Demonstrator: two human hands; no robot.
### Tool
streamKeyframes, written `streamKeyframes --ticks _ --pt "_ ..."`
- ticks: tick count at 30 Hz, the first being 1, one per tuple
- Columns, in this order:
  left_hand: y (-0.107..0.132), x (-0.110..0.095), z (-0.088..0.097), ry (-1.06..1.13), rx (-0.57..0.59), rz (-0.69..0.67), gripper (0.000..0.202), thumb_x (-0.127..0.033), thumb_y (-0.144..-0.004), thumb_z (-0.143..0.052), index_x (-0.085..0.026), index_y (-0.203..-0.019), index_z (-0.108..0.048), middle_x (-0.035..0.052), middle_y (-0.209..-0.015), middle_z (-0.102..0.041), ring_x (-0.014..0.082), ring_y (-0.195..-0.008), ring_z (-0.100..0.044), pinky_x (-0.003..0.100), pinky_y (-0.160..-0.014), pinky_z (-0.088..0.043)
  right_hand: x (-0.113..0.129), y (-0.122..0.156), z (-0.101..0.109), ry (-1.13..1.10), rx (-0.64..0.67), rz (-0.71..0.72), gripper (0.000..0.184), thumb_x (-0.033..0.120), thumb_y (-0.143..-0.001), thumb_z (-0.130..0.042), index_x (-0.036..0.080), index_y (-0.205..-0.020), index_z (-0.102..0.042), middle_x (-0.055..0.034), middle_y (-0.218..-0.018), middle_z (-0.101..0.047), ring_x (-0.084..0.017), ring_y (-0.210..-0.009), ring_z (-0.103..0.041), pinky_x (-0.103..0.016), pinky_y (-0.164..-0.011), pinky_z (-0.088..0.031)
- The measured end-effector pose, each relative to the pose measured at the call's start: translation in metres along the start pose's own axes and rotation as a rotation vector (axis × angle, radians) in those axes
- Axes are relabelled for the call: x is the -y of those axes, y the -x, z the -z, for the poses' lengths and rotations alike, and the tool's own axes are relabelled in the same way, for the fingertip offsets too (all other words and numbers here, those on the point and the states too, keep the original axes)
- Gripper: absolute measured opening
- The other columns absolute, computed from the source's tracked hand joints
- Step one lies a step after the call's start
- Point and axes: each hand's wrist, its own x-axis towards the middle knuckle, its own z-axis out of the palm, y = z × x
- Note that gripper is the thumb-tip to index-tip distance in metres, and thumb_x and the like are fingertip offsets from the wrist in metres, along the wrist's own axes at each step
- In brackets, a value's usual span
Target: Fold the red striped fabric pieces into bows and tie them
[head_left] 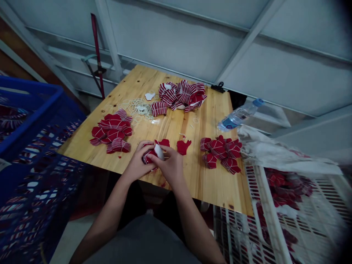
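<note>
Both my hands meet at the near edge of a wooden table [176,124]. My left hand [137,163] and my right hand [171,165] are closed together round a small stack of red fabric pieces [148,156] with a white piece on its top. Loose red pieces [183,146] lie just beyond my right hand. A pile of banded red bundles [112,130] sits to the left, another [221,152] to the right. A heap of white rubber bands [139,109] lies further back.
A larger heap of red and white striped bundles [183,96] sits at the table's far side. A plastic water bottle [239,115] lies at the right edge above a white bag [275,152]. A blue crate [30,117] stands left, a white crate [288,216] right.
</note>
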Motion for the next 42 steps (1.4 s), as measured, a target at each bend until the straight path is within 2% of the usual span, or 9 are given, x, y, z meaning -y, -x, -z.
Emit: streamKeyframes --ticks 4,10,13,18,26,31,34,37,42 --pt "0.004 -0.002 0.016 0.039 0.136 0.022 0.039 -0.031 -0.074 -0.074 -0.024 -0.112 -0.068 0.0107 -0.130 -0.055 0.0284 -0.130 -0.047 0.043 -0.112 -0.034 -0.017 -0.014 0.006 0.004 -0.018 -0.046 0.035 0.048 -0.089 -0.053 0.021 -0.073 -0.069 -0.0009 -0.063 -0.065 -0.018 -0.060 -0.060 -0.030 -0.060 -0.047" --pt "0.000 0.015 0.022 0.144 -0.171 0.132 0.031 -0.034 -0.072 -0.074 -0.019 -0.099 -0.071 0.0091 -0.116 -0.065 0.0278 -0.113 -0.059 0.039 -0.102 -0.042 -0.034 -0.065 0.018 0.451 0.085 0.017 0.036 0.032 -0.091 -0.049 0.020 -0.058 -0.056 -0.0027 -0.064 -0.061 -0.019 -0.067 -0.058 -0.030 -0.067 -0.044" --pt "-0.002 0.022 0.020 0.173 -0.267 0.163 0.029 -0.034 -0.069 -0.076 -0.018 -0.093 -0.072 0.0080 -0.110 -0.067 0.0271 -0.108 -0.061 0.038 -0.099 -0.045 -0.035 -0.077 0.015 0.624 0.152 0.022 0.009 0.024 -0.081 -0.062 0.016 -0.080 -0.067 -0.0084 -0.078 -0.067 -0.025 -0.079 -0.061 -0.035 -0.075 -0.046" --pt "-0.005 0.028 0.015 0.208 -0.289 0.184 0.029 -0.034 -0.068 -0.077 -0.018 -0.092 -0.073 0.0076 -0.110 -0.067 0.0256 -0.106 -0.062 0.038 -0.098 -0.046 -0.041 -0.068 0.009 0.801 0.077 0.073 0.051 0.026 -0.077 -0.069 0.008 -0.124 -0.056 -0.0200 -0.109 -0.064 -0.033 -0.104 -0.058 -0.044 -0.090 -0.045" --pt "-0.007 0.030 0.011 0.240 -0.244 0.281 0.032 -0.039 -0.068 -0.077 -0.018 -0.091 -0.073 0.0061 -0.100 -0.070 0.0247 -0.098 -0.064 0.036 -0.085 -0.051 -0.027 -0.054 0.021 0.551 -0.002 0.261 0.048 0.044 -0.078 -0.073 0.013 -0.113 -0.065 -0.0186 -0.118 -0.062 -0.032 -0.111 -0.057 -0.048 -0.097 -0.045" --pt "-0.012 0.011 0.001 0.224 -0.010 0.177 0.028 -0.033 -0.067 -0.078 -0.019 -0.091 -0.074 0.0069 -0.103 -0.069 0.0253 -0.100 -0.064 0.036 -0.090 -0.049 -0.018 -0.054 0.014 -0.058 0.209 0.035 0.043 0.051 -0.073 -0.072 0.017 -0.100 -0.070 -0.0060 -0.082 -0.072 -0.018 -0.069 -0.067 -0.033 -0.068 -0.056" --pt "-0.014 0.006 -0.008 0.218 0.069 0.124 0.020 -0.033 -0.070 -0.076 -0.020 -0.085 -0.074 0.0076 -0.105 -0.068 0.0253 -0.104 -0.062 0.037 -0.095 -0.046 -0.033 -0.057 0.032 -0.201 0.082 -0.052 0.037 0.050 -0.066 -0.076 0.017 -0.082 -0.070 -0.0050 -0.074 -0.072 -0.018 -0.066 -0.067 -0.032 -0.064 -0.056" --pt "-0.014 0.009 -0.015 0.206 0.054 0.132 0.018 -0.037 -0.072 -0.075 -0.019 -0.072 -0.072 0.0091 -0.103 -0.069 0.0255 -0.104 -0.063 0.037 -0.096 -0.045 -0.055 -0.063 0.069 -0.030 -0.175 -0.069 0.033 0.045 -0.067 -0.074 0.016 -0.083 -0.070 -0.0071 -0.076 -0.073 -0.022 -0.071 -0.069 -0.035 -0.068 -0.056" --pt "-0.013 0.021 -0.019 0.234 -0.121 0.274 0.026 -0.042 -0.069 -0.077 -0.018 -0.072 -0.072 0.0089 -0.103 -0.070 0.0229 -0.093 -0.065 0.032 -0.079 -0.049 -0.063 -0.068 0.089 0.601 -0.143 0.151 0.052 0.037 -0.067 -0.080 0.013 -0.112 -0.067 -0.0186 -0.114 -0.068 -0.034 -0.110 -0.060 -0.050 -0.096 -0.045"
